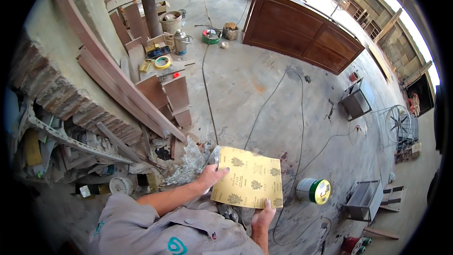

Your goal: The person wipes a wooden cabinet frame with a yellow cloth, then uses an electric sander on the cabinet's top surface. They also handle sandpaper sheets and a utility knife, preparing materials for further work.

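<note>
A yellow sheet of sandpaper (pixel 247 179), its printed backing facing up, is spread flat in front of my body. My left hand (pixel 212 178) grips its left edge, the thumb lying on top and the fingers hidden underneath. At the lower right edge my right hand (pixel 264 217) pinches the sheet, thumb uppermost. To the right of the sheet a white and green paint can (pixel 314 191) with a yellow lid rests on the concrete floor.
A large brown wooden cabinet (pixel 302 33) stands ahead. Long planks (pixel 113 85) lean along the left wall. Black cables (pixel 302 108) snake over the floor. A metal flask (pixel 180 42) and a roll of tape (pixel 163 62) are at the far left. Small metal-sided stands (pixel 362 200) are on the right.
</note>
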`<state>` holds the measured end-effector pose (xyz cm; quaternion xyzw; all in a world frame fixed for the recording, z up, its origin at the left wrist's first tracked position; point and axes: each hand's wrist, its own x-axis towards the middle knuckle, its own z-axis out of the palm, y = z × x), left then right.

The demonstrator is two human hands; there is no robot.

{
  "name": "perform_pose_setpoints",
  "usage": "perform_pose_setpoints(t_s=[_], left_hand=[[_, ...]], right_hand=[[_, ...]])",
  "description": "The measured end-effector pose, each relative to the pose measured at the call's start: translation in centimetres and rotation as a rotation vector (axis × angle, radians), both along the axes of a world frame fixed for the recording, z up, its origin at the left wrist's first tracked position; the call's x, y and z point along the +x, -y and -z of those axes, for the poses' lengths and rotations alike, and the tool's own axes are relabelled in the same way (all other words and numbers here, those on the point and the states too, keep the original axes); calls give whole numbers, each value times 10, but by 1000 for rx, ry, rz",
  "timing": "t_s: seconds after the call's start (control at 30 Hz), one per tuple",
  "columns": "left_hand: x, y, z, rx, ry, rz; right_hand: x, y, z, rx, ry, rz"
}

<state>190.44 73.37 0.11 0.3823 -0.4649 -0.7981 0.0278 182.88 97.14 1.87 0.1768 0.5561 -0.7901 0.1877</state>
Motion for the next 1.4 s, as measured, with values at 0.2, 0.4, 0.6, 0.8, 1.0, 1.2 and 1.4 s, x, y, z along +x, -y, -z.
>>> perform_pose_setpoints(t_s=[0.2,0.4,0.6,0.8,1.0,1.2,1.4], left_hand=[[-142,9,39,-105,-84,-172],[-256,14,-14,-12,-208,-443],[-321,62,-23,-214,-211,-525],[-397,144,-25,-295,-61,-553],[-473,283,-7,-263,-107,-652],[-524,402,-37,-446,-12,-358],[-592,484,-64,-453,-46,-221]], right_hand=[[-169,41,-38,470,-836,-465],[-312,104,-73,624,-1462,-1058],[-385,182,-56,562,-1541,-1295],[-457,274,-35,486,-1607,-1445],[-538,399,-43,447,-1416,-1533],[-632,524,-26,257,-677,-1137],[-740,630,-20,-184,-33,-1200]])
